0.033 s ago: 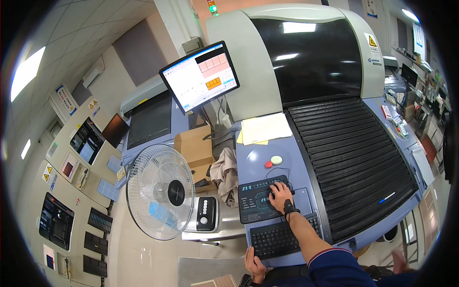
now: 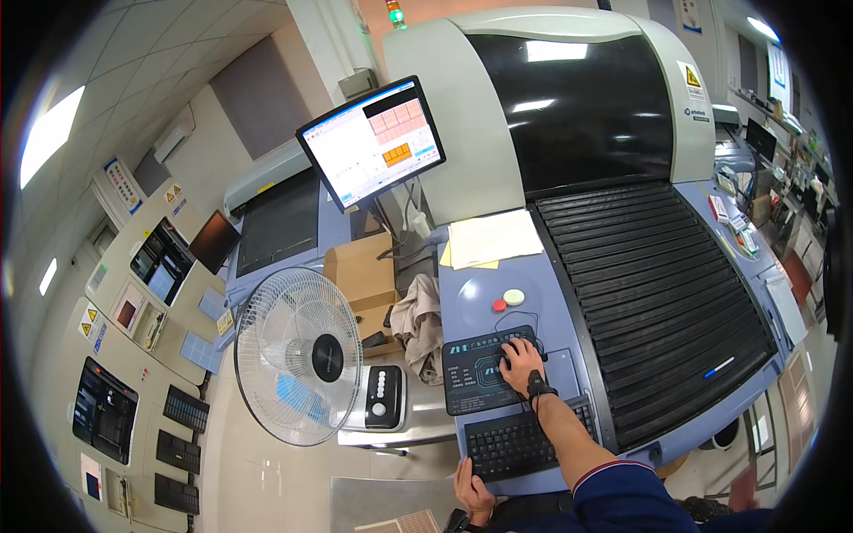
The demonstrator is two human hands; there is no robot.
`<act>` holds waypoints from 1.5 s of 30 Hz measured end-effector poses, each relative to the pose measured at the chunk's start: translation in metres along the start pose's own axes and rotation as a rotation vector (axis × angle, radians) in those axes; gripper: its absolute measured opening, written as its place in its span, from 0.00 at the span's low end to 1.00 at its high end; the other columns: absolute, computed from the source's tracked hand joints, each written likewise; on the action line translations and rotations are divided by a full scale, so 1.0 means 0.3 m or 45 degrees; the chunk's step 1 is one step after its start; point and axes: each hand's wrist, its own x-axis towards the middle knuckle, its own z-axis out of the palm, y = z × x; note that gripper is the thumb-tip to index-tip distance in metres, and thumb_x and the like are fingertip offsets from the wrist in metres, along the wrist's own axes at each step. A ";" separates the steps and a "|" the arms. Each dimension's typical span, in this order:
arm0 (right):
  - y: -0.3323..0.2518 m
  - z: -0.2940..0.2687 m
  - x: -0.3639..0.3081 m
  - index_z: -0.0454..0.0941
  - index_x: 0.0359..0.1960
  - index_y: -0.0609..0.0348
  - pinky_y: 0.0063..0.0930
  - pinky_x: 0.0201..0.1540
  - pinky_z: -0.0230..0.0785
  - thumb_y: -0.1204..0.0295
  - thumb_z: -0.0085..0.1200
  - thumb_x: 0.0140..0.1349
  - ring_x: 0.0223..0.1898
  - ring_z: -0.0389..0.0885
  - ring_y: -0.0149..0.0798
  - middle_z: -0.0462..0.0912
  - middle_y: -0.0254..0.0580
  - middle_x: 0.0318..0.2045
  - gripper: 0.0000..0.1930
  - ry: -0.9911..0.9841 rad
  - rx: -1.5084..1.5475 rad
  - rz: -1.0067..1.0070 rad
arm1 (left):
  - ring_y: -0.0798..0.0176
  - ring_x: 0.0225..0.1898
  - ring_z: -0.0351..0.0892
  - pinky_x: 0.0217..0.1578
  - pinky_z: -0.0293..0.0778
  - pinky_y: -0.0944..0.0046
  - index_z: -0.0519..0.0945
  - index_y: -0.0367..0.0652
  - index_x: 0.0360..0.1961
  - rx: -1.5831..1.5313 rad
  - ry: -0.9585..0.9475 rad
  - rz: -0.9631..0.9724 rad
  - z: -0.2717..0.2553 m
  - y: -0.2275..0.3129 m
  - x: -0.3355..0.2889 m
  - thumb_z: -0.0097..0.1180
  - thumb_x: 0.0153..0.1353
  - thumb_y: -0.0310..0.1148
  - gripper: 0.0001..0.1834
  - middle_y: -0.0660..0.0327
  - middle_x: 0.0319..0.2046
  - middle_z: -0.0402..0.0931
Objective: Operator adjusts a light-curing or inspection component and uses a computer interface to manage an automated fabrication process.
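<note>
My right hand (image 2: 522, 366), with a dark band on its wrist, is closed over a black computer mouse (image 2: 507, 350). The mouse rests on a dark printed mouse pad (image 2: 471, 382), its thin cable looping behind. Below the pad lies a black keyboard (image 2: 511, 449), partly covered by my right forearm. My left hand (image 2: 474, 493) is at the keyboard's lower left corner, thumb and fingers apart, fingertips by its edge. A lit monitor (image 2: 373, 142) stands beyond, showing pinkish and orange graphic panels.
A large machine with a dark hood (image 2: 577, 107) and black ribbed cover (image 2: 657, 302) stands right. Red (image 2: 498, 306) and pale green (image 2: 514, 298) buttons sit above the pad, near papers (image 2: 493, 238). Left are a fan (image 2: 302, 355), crumpled cloth (image 2: 419, 324) and open cardboard box (image 2: 362, 275).
</note>
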 end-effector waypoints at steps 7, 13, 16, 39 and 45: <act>-0.004 -0.009 0.023 0.80 0.51 0.55 0.47 0.60 0.71 0.68 0.61 0.57 0.59 0.74 0.53 0.78 0.46 0.55 0.18 -0.009 -0.002 0.018 | 0.33 0.60 0.76 0.63 0.67 0.44 0.80 0.28 0.57 0.002 -0.001 -0.002 0.004 0.017 0.024 0.44 0.65 0.33 0.25 0.40 0.56 0.80; -0.003 -0.013 0.026 0.80 0.50 0.56 0.47 0.59 0.72 0.70 0.62 0.56 0.58 0.75 0.53 0.79 0.47 0.54 0.18 0.020 0.005 0.012 | 0.33 0.60 0.75 0.64 0.67 0.44 0.80 0.28 0.57 -0.002 -0.005 -0.008 0.007 0.013 0.026 0.44 0.65 0.33 0.25 0.40 0.56 0.80; -0.006 -0.015 0.028 0.80 0.50 0.56 0.48 0.59 0.72 0.70 0.62 0.56 0.58 0.75 0.54 0.79 0.47 0.54 0.18 0.017 0.008 0.011 | 0.33 0.60 0.75 0.64 0.67 0.44 0.80 0.28 0.57 -0.008 0.002 -0.009 0.008 0.008 0.025 0.44 0.64 0.33 0.25 0.40 0.56 0.80; 0.002 -0.014 0.023 0.80 0.52 0.54 0.46 0.61 0.70 0.68 0.60 0.58 0.60 0.74 0.54 0.78 0.47 0.56 0.19 -0.018 -0.001 0.026 | 0.33 0.60 0.75 0.64 0.67 0.45 0.80 0.28 0.57 -0.026 0.002 0.002 0.007 0.014 0.025 0.44 0.64 0.32 0.25 0.40 0.56 0.80; -0.002 0.000 0.033 0.81 0.51 0.54 0.46 0.60 0.71 0.68 0.61 0.58 0.59 0.75 0.53 0.79 0.47 0.54 0.18 0.021 0.000 -0.005 | 0.33 0.60 0.75 0.64 0.67 0.44 0.80 0.28 0.56 -0.020 0.015 0.005 0.011 0.001 0.023 0.44 0.63 0.32 0.25 0.40 0.56 0.80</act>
